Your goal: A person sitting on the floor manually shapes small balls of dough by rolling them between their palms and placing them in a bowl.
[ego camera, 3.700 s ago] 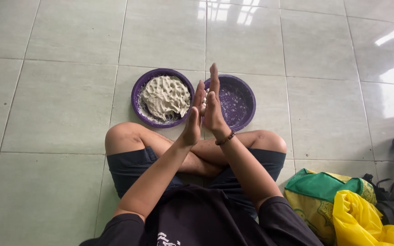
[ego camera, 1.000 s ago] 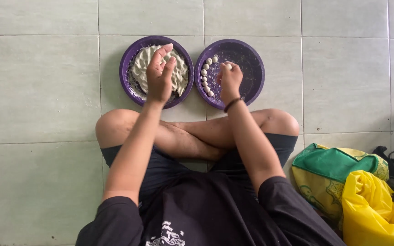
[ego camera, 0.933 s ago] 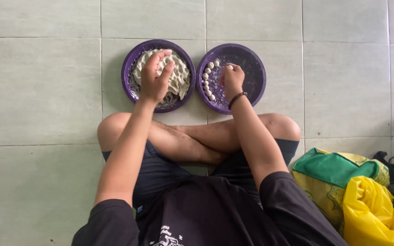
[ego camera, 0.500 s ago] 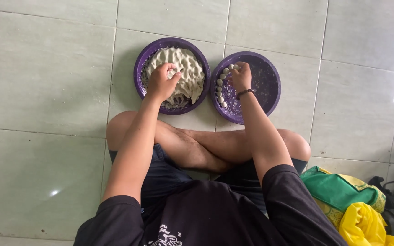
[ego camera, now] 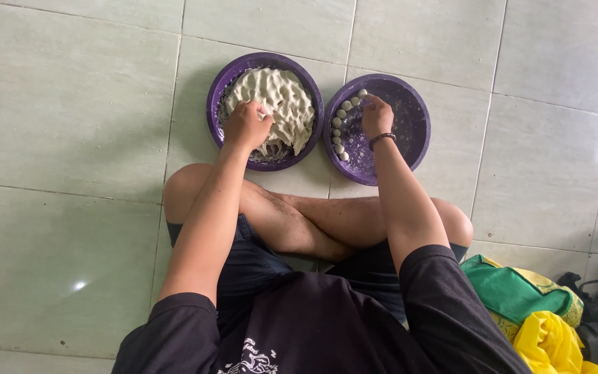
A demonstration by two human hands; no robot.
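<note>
Left hand (ego camera: 246, 125) is closed, pinching the dough mass (ego camera: 278, 107) in the left purple bowl (ego camera: 217, 97). Right hand (ego camera: 376, 116), fingers curled, rests among dough balls (ego camera: 340, 123) in the right purple bowl (ego camera: 413, 118); its grip cannot be determined.

left hand (ego camera: 246, 125) fingertips: buried in dough (ego camera: 278, 104) | bags (ego camera: 534, 312): cut off

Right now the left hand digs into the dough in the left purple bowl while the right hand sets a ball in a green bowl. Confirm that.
Not quite: in the head view the right hand works in a second purple bowl, not a green one. The left hand does dig into the dough in the left purple bowl.
</note>
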